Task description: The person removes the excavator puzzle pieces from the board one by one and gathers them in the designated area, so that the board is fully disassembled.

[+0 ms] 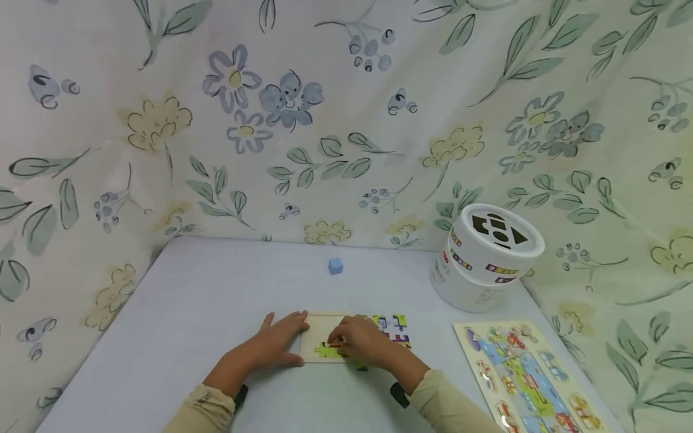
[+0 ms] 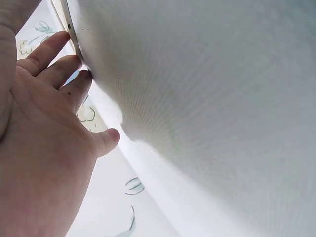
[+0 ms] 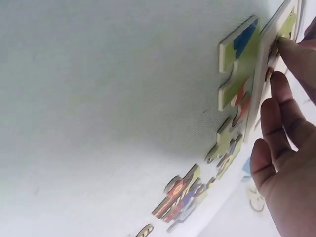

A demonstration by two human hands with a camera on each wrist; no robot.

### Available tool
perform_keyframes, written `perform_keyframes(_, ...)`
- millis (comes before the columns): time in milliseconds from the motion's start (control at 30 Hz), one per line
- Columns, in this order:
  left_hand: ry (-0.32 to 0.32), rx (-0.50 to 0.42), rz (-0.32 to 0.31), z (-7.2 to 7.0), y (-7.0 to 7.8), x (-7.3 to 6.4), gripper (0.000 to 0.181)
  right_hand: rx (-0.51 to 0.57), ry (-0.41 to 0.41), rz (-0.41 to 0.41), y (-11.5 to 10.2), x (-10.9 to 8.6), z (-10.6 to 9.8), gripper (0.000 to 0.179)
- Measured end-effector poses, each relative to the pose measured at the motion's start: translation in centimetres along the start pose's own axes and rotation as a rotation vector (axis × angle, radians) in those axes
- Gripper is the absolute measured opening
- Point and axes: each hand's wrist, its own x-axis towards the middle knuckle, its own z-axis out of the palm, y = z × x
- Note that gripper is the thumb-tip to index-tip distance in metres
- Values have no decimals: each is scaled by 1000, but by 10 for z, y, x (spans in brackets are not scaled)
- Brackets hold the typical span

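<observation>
A shallow wooden puzzle tray [image 1: 320,328] lies flat on the white table. My left hand [image 1: 275,344] rests at its left end, fingers spread and fairly straight; in the left wrist view those fingertips touch the tray's edge [image 2: 72,30]. With thumb and fingers, my right hand [image 1: 364,340] pinches a green puzzle piece [image 1: 328,351] at the tray's lower part. The fingers hide much of that piece. Several loose puzzle pieces [image 1: 399,328] lie right of the tray. The right wrist view shows a green-and-blue piece [image 3: 242,47] and a red striped piece [image 3: 177,196] among them.
A blue cube [image 1: 335,266] sits farther back on the table. At the back right stands a white bucket [image 1: 473,282] with shaped holes in its lid. A colourful picture board [image 1: 489,376] lies at the right front. Flower-patterned cloth [image 1: 325,180] hangs behind the table.
</observation>
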Motion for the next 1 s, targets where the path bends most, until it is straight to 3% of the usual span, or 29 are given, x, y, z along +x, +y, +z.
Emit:
perform_keyframes(300,-14,7,-4,-1,5,3,67,51,36,0,-1,-4,-3,14)
perform_keyframes(500,3,9,-2,-3,3,0,66,320,33,78,-1,-5,-9,5)
perform_keyframes(700,11,19,-19,0,4,2,69,430,7,107,23,-25,-30,5)
perform_keyframes(1000,3,34,-40,1,7,2,67,431,-98,200,63,-65,-36,5)
